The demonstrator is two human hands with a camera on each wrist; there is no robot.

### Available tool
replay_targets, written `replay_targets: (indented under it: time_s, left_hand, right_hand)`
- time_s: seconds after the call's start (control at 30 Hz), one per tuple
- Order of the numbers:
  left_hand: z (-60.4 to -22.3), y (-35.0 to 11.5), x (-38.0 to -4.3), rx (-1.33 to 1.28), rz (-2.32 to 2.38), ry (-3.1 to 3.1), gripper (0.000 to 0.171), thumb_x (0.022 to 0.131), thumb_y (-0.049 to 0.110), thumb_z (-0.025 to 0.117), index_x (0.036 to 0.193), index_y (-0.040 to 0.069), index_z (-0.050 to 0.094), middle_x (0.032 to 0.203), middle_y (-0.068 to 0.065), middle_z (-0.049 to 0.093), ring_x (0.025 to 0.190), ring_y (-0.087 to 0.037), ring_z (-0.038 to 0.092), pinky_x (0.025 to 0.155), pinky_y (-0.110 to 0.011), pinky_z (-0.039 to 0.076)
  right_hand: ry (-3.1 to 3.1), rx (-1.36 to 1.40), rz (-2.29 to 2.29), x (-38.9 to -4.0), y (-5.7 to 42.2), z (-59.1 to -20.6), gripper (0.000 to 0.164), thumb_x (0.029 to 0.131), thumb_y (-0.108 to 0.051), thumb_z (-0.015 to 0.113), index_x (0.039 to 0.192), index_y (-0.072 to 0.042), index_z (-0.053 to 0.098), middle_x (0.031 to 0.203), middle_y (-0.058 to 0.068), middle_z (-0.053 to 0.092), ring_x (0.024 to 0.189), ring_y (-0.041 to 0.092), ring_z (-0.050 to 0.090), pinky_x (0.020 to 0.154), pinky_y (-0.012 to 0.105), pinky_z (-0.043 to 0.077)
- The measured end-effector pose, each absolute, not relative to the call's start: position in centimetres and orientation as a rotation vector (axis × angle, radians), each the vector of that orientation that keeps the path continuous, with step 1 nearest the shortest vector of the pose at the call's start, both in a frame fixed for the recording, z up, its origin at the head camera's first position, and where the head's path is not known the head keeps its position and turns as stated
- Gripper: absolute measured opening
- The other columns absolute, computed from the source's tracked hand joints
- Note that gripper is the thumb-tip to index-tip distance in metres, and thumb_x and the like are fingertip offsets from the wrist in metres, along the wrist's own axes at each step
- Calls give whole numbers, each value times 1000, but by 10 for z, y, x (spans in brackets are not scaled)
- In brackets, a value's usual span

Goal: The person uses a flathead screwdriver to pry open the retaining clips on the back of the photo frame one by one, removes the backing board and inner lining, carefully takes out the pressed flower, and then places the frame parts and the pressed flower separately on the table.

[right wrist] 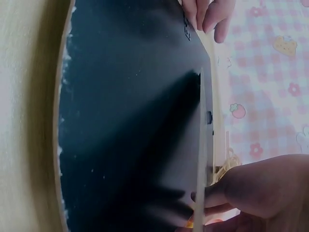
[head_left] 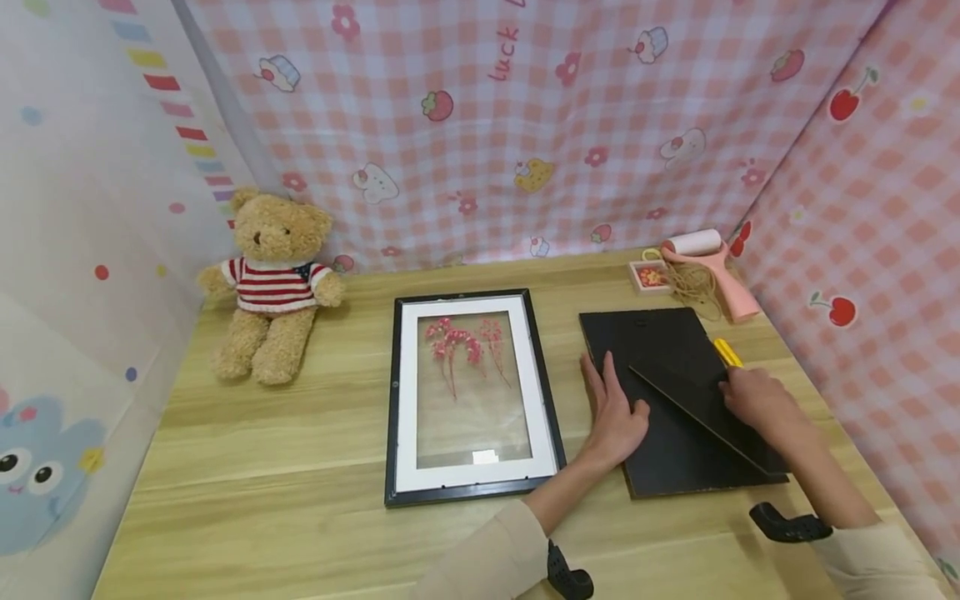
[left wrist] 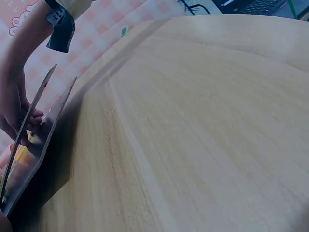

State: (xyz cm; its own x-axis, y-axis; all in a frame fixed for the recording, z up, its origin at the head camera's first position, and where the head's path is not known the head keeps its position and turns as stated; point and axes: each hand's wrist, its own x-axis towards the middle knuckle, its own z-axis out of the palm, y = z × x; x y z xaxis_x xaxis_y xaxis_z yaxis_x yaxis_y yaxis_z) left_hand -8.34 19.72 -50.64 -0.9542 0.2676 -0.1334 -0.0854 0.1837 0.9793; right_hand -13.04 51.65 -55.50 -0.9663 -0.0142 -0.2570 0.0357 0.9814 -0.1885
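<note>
1. Here, we see a black backing board on the right part of the wooden surface, and a long black flap sits over it, tipped up.
2. The flap's long side runs slantwise, from far left to near right. It lies just left of our right hand, which is the nearer one.
3. Our right fingers curl round the flap's right edge and seem to pinch it.
4. Our left hand rests on the board's left edge, its fingers straight and a bit apart.
5. The picture frame, with pink flowers, lies left of the board.
6. Our right hand and arm hide the flap's far edge and part of a yellow handle. We can't tell where the flap joins the board, or if it does.
</note>
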Motion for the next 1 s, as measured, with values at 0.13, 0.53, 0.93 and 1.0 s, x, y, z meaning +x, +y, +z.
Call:
replay_targets:
  time_s: [0.13,0.53,0.93,1.0]
  left_hand:
    - [-505,195,-84,194,1850,2179,90,104,6,59,178,11,8,184,-14,-19,172,-32,-3,134,-49,28]
    - [-503,191,-88,150,1827,2153,89,103,9,62,176,7,12,185,-15,-14,172,-31,0,137,-48,23]
    - [-446,45,-95,484,1691,2148,89,114,20,53,175,5,-10,182,-20,-12,171,-38,-4,137,-55,2]
    - [-443,6,-97,525,1668,2240,91,113,18,55,174,5,-12,182,-20,-14,170,-41,-5,137,-57,0]
  right_hand:
    - [2857,49,-249,-132,512,-551,24,106,-17,64,92,3,66,80,22,66,64,39,63,52,49,49]
    - [2937,220,-238,-102,420,-459,27,106,-10,63,103,17,62,83,33,63,70,48,65,59,59,56]
    - [3155,-112,-804,-108,254,-374,28,109,-19,69,118,6,76,100,23,77,85,36,72,73,58,59]
    - [3110,-144,-849,-112,232,-376,25,108,-20,72,114,3,77,101,20,78,88,34,73,73,55,59]
